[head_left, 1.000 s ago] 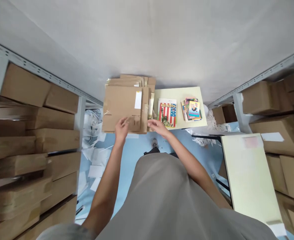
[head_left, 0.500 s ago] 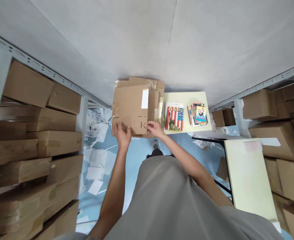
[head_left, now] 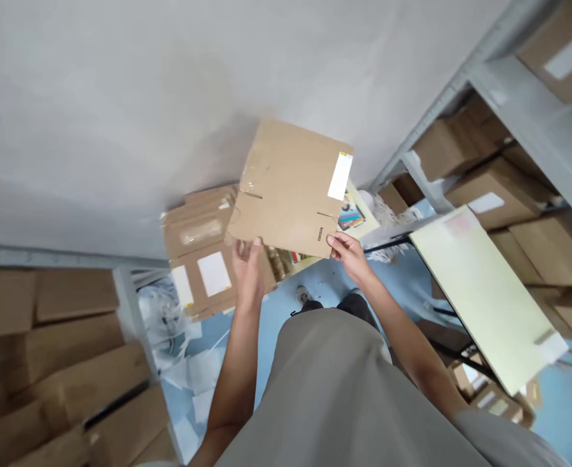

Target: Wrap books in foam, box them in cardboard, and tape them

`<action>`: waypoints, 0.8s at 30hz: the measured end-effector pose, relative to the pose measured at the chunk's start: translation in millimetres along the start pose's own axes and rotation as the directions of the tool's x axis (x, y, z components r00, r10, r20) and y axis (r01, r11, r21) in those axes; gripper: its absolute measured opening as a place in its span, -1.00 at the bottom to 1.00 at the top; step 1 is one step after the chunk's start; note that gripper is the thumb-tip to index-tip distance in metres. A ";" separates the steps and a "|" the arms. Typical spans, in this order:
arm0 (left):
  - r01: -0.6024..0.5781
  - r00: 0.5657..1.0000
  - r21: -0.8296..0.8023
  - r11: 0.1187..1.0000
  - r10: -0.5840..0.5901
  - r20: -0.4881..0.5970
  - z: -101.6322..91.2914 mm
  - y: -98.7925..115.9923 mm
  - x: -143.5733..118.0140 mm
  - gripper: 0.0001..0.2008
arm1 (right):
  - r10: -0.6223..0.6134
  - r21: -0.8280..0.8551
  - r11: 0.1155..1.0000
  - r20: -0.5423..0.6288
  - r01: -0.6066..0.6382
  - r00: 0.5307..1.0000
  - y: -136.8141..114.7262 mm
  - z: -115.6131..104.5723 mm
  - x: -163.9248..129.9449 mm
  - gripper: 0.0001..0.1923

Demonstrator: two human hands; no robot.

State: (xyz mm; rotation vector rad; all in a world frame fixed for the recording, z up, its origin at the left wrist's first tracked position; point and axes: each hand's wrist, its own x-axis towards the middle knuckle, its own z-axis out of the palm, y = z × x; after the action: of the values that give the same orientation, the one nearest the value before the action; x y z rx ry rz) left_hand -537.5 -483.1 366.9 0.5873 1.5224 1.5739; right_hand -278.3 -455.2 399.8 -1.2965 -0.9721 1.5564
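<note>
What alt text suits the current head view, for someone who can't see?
A person's left hand and right hand hold a flat cardboard piece by its near edge; behind it show stacked cardboard and partly hidden books, with boxes on both sides.

Single view, head-worn: the camera looks forward and steeply down over the wearer's grey shirt (head_left: 344,389), which fills the near foreground. The cardboard panel (head_left: 290,185) sits at mid-range, about frame centre; the wall (head_left: 120,97) closes the top. Wide coverage includes the blue floor (head_left: 270,327) (frame rolled, right shelving (head_left: 529,139) higher than left shelving (head_left: 128,301)).
</note>
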 end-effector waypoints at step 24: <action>0.106 0.544 0.176 0.979 -0.205 0.814 506.6 -116.7 -230.4 -0.56 | -0.013 -0.011 1.000 -0.930 0.008 0.366 45.1 -505.0 -204.9 0.05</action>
State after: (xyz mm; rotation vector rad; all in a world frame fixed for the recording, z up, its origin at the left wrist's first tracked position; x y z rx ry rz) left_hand 24.3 -396.2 381.0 1.0457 0.8656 0.8281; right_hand 231.6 -644.8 343.5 -1.8236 -0.1953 0.5137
